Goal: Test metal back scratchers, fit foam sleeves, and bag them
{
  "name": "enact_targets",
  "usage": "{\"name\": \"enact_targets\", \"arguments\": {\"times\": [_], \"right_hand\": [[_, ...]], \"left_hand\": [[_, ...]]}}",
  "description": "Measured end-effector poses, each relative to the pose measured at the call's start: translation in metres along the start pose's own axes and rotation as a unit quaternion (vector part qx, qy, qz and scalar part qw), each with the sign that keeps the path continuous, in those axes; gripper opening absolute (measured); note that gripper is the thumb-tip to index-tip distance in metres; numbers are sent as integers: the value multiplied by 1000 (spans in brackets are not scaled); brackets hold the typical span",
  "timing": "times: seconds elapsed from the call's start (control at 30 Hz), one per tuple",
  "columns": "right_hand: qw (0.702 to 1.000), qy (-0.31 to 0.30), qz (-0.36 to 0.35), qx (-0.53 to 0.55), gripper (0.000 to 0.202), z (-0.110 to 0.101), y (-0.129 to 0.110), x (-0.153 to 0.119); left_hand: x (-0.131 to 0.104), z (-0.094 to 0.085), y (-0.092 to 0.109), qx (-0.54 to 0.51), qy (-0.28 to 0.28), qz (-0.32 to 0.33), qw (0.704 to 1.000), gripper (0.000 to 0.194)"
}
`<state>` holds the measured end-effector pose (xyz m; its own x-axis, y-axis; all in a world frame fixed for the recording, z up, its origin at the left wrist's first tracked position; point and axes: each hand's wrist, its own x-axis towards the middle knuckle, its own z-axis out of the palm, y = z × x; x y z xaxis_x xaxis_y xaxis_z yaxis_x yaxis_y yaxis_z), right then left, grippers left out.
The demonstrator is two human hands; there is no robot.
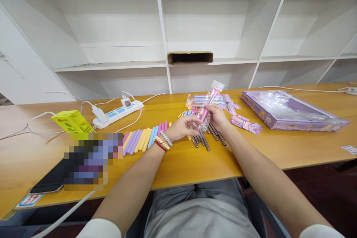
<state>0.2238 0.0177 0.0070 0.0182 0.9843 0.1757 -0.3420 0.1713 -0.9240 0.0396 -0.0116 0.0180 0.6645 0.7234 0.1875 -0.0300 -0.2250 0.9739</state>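
Both hands meet over the middle of the wooden table at a clear plastic bag with a pink stick-shaped item inside. My left hand pinches the bag's lower end. Higher up, my right hand has its fingers closed round the bag and the pink item. Beneath the hands lie several dark metallic tubes and small coloured coiled pieces. Bagged items rest behind them. To the right are small pink printed cards.
A row of pastel sticks lies left of my left hand. Farther left are a power strip with cables, a yellow box and a dark phone. A purple tray box holds clear plastic at right. A cardboard box sits on the shelf.
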Motion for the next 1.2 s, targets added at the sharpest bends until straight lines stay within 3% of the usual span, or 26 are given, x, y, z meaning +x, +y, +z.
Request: {"name": "enact_targets", "arguments": {"times": [0.2,0.37,0.53,0.63,0.73,0.8,0.97,1.2], "right_hand": [[1000,-18,-9,-12,30,2,2,-2],[999,-16,-10,-29,30,5,5,-4],[998,-24,-14,-57,31,8,3,-7],[998,-30,-16,-55,30,9,2,-9],[998,-48,-24,-44,28,10,2,-10],[996,-59,-31,-55,29,11,2,-11],[986,-89,-74,-122,29,13,-1,-14],[956,-222,-35,-190,24,9,-3,-15]], "left_hand": [[4,6,0,64,55,28,996,21],[6,9,-1,59,100,-4,993,25],[7,10,-8,13,99,-32,994,31],[7,13,-9,-20,109,-38,993,44],[7,17,-8,-58,133,-44,989,74],[7,18,-8,-79,140,-55,986,83],[8,17,-6,-70,111,-90,987,37],[9,8,-5,-56,164,-59,983,34]]}}
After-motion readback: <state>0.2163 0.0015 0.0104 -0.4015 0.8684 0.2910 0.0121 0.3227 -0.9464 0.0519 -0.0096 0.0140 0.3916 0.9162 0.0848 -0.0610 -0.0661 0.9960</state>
